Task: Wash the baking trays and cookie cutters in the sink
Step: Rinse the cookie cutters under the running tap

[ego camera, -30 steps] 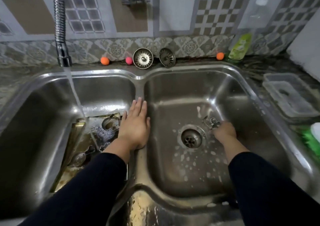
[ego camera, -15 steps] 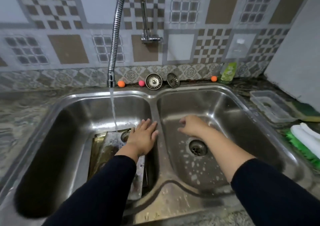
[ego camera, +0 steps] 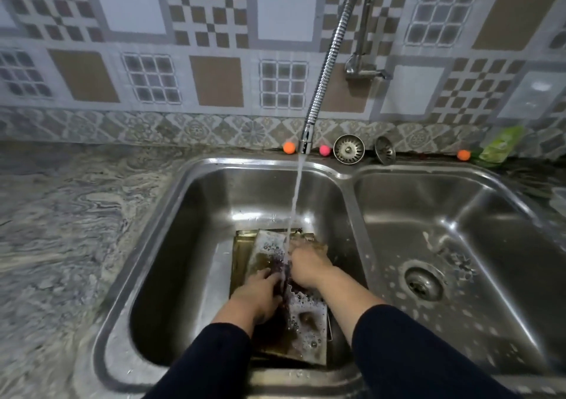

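Two baking trays lie stacked in the left sink basin: a soapy grey tray on top of a golden one. My left hand and my right hand meet over the trays under the running water. Both are curled on a small dark object between them. It is blurred by water and motion, so I cannot tell whether it is a cookie cutter. No other cutters are visible.
The flexible faucet pours into the left basin. The right basin has foam flecks around its drain. Two strainer plugs, small orange and pink balls and a green pouch line the back ledge. Marble counter lies left.
My right hand left the right basin and crossed into the left one. My left hand came off the divider. Both now meet under the water stream. The camera turned left.
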`<action>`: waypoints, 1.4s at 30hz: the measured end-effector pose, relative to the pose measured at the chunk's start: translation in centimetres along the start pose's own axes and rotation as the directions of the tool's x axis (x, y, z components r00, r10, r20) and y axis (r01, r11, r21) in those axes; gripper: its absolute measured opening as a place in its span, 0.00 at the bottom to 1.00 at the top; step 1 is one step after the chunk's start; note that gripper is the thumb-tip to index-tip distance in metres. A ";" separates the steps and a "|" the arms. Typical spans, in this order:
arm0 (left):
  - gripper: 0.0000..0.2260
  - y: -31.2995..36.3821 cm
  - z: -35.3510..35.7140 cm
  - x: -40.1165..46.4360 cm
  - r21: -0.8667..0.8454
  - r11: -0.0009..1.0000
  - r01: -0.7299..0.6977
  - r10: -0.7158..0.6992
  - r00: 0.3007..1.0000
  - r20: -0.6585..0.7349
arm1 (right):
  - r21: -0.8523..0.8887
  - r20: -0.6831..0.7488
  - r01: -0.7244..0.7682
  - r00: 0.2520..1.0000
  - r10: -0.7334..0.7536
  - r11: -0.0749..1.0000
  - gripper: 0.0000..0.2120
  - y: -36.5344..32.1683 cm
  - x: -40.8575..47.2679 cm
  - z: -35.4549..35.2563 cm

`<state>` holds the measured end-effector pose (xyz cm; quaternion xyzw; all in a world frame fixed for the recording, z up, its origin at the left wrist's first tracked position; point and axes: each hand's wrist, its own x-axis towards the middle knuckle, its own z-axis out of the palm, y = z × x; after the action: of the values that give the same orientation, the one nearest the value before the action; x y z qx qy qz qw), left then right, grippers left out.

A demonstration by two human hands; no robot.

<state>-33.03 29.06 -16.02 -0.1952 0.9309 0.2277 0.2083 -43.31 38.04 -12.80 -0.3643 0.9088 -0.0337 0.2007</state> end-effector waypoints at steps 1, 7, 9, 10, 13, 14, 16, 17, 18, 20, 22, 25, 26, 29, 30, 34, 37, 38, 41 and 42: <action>0.27 -0.2 0.1 0.0 -0.004 1.000 -0.004 0.004 1.000 -0.001 | -0.023 0.013 -0.017 1.000 0.017 1.000 0.27 -0.2 0.3 0.4; 0.22 -0.6 0.1 0.8 -0.173 0.985 -0.004 -0.009 0.997 -0.079 | 0.147 -0.103 -0.170 0.977 0.186 0.975 0.11 -0.4 0.5 2.1; 0.22 -0.2 -0.3 0.8 -0.323 0.946 0.000 -0.058 0.984 -0.170 | 0.340 -0.137 -0.163 0.966 0.221 0.926 0.11 -0.6 0.5 1.7; 0.22 0.2 -0.5 0.8 -0.412 0.911 -0.007 -0.088 0.973 -0.212 | 0.446 -0.152 -0.137 0.962 0.226 0.884 0.13 -0.7 0.5 1.3; 0.28 1.8 -1.8 0.3 -0.712 0.701 -0.035 -0.160 0.966 -0.204 | 0.724 -0.152 -0.047 0.962 0.226 0.689 0.07 -1.4 -0.4 -0.1; 0.31 2.2 -2.1 0.3 -0.786 0.616 -0.045 -0.157 0.971 -0.179 | 0.805 -0.130 -0.040 0.962 0.242 0.592 0.07 -1.4 -0.6 -0.4; 0.28 3.0 -2.9 0.4 -0.909 0.416 -0.030 -0.168 0.980 -0.109 | 0.886 -0.098 -0.024 0.967 0.236 0.463 0.10 -1.4 -1.6 -0.7; 0.24 3.4 -3.5 0.3 -0.949 0.314 -0.016 -0.180 0.981 -0.076 | 0.890 -0.094 -0.013 0.973 0.212 0.455 0.12 -1.2 -2.1 -0.8; 0.22 3.7 -4.0 0.1 -0.967 0.255 -0.006 -0.195 0.979 -0.058 | 0.885 -0.092 -0.005 0.978 0.186 0.466 0.13 -1.0 -2.5 -0.9; 0.21 4.1 -4.6 0.0 -0.976 0.218 0.028 -0.186 0.982 -0.013 | 0.895 -0.107 0.025 0.981 0.160 0.446 0.13 -0.7 -3.4 -1.2; 0.21 4.5 -4.8 -0.2 -0.978 0.202 0.048 -0.185 0.983 0.010 | 0.919 -0.118 0.051 0.982 0.149 0.392 0.11 -0.4 -3.8 -1.5; 0.20 4.7 -4.9 -0.1 -0.978 0.197 0.069 -0.180 0.983 0.033 | 0.894 -0.162 0.081 0.975 0.149 0.441 0.05 -0.6 -3.9 -2.0; 0.19 4.9 -5.0 -0.5 -0.984 0.164 0.068 -0.171 0.985 0.039 | 0.889 -0.168 0.087 0.975 0.146 0.449 0.07 -0.9 -3.7 -2.2; 0.21 4.6 -5.1 -1.0 -0.995 0.074 0.071 -0.163 0.985 0.059 | 0.870 -0.187 0.081 0.967 0.173 0.486 0.10 -1.6 -2.9 -2.6; 0.23 4.3 -5.3 -1.1 -0.997 0.047 0.054 -0.174 0.984 0.045 | 0.873 -0.208 0.089 0.957 0.200 0.479 0.10 -1.7 -2.6 -2.8; 0.23 3.8 -6.3 -1.6 -0.995 0.099 0.029 -0.178 0.984 0.011 | 0.690 -0.368 0.164 0.918 0.148 0.705 0.10 -1.4 -2.0 -4.3; 0.23 4.1 -6.5 -1.7 -0.990 0.139 -0.035 -0.166 0.984 -0.058 | 0.586 -0.405 0.206 0.912 0.063 0.784 0.07 -1.1 -1.4 -5.9; 0.22 4.2 -6.7 -1.8 -0.990 0.122 -0.071 -0.167 0.982 -0.091 | 0.604 -0.399 0.205 0.914 0.071 0.770 0.07 -1.0 -1.3 -6.2; 0.22 4.4 -7.0 -1.9 -0.985 0.104 -0.138 -0.152 0.977 -0.153 | 0.641 -0.424 0.206 0.898 0.118 0.740 0.11 -0.4 -1.1 -6.2; 0.21 4.5 -7.0 -1.9 -0.983 0.098 -0.157 -0.142 0.975 -0.170 | 0.625 -0.430 0.211 0.896 0.106 0.751 0.14 -0.3 -1.2 -6.1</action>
<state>-35.61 29.74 -7.94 -0.3035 0.5531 0.7714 -0.0832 -44.69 38.16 -6.78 -0.2788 0.8483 -0.4380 0.1042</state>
